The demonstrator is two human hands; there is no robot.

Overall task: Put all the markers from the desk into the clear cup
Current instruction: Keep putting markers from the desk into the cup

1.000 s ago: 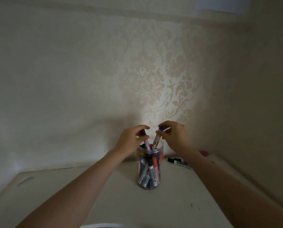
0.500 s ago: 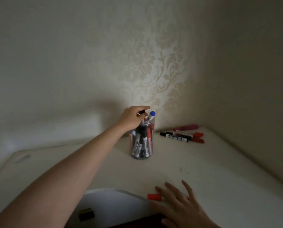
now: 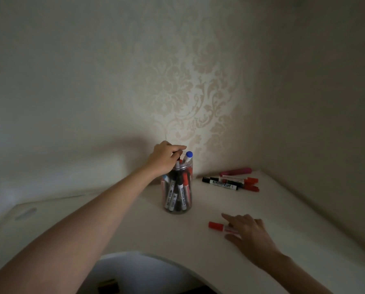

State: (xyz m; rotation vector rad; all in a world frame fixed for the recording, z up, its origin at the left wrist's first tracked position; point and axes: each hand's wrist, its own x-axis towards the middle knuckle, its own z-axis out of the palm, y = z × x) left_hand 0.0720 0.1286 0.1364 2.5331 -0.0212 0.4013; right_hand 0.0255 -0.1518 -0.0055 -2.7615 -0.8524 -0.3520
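Note:
The clear cup [image 3: 177, 206] stands mid-desk, packed with several upright markers; a blue-capped marker [image 3: 188, 157] sticks out of its top. My left hand [image 3: 163, 159] is over the cup's mouth, fingers pinched on the top of a dark marker inside it. A red-capped marker [image 3: 216, 226] lies on the desk near the front. My right hand [image 3: 246, 230] lies over its white barrel, fingers curled around it but not closed. A small pile of black and red markers [image 3: 230, 183] lies near the back right corner, with a pink marker [image 3: 236, 172] behind it.
The white desk [image 3: 124, 225] fits into a wallpapered corner, with walls close behind and to the right. Its front edge curves inward around a dark cut-out [image 3: 139, 272]. An oval slot [image 3: 25, 213] sits at the desk's far left.
My right hand left the cup, dropped to the desk front, then moved onto the red-capped marker. My left hand stayed at the cup's mouth. The camera view tilted down.

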